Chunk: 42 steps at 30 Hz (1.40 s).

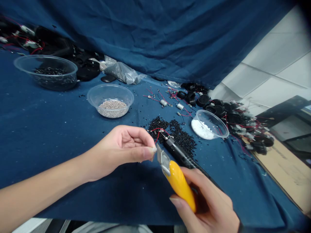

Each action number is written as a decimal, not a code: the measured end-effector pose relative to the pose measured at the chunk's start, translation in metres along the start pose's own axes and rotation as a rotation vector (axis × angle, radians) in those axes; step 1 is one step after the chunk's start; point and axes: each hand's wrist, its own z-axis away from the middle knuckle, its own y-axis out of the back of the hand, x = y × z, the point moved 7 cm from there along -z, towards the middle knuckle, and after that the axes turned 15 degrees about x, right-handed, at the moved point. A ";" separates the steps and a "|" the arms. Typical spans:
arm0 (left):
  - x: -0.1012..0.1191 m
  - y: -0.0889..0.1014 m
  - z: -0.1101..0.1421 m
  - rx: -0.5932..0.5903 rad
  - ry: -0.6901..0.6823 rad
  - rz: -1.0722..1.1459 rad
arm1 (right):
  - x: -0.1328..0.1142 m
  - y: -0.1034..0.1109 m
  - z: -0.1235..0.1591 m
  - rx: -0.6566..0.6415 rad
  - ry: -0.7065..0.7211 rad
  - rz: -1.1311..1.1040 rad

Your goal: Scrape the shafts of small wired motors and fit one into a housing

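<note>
Yellow utility knife (181, 186), lower center of the frame, is clamped in the right hand (211, 204); the left hand (128, 145) pinches a small pale piece (154, 149) beside its blade. Beyond, black beads (186, 139) cover the counter (111, 191).

On the cloth (60, 129), one bowl (69, 78) stood leftmost, left of and behind a second bowl (93, 103) that held granules (113, 106). A heap of pellets (157, 123) lay farther right, wired parts (163, 103) behind it, a third bowl (220, 124) to its right.
</note>
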 end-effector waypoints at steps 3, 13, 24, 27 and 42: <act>0.000 -0.001 -0.001 -0.018 0.005 0.007 | -0.005 -0.001 -0.001 -0.007 0.039 0.016; 0.000 -0.001 0.000 -0.017 0.020 -0.003 | -0.005 0.000 0.000 0.011 0.048 0.029; -0.002 0.000 0.000 -0.016 0.013 -0.020 | -0.005 0.000 0.000 0.046 -0.032 0.002; -0.001 0.001 0.000 -0.016 0.004 -0.021 | -0.006 -0.002 -0.002 0.017 -0.002 -0.003; 0.001 -0.001 0.000 0.023 0.005 -0.046 | -0.002 0.003 0.001 0.026 0.009 -0.060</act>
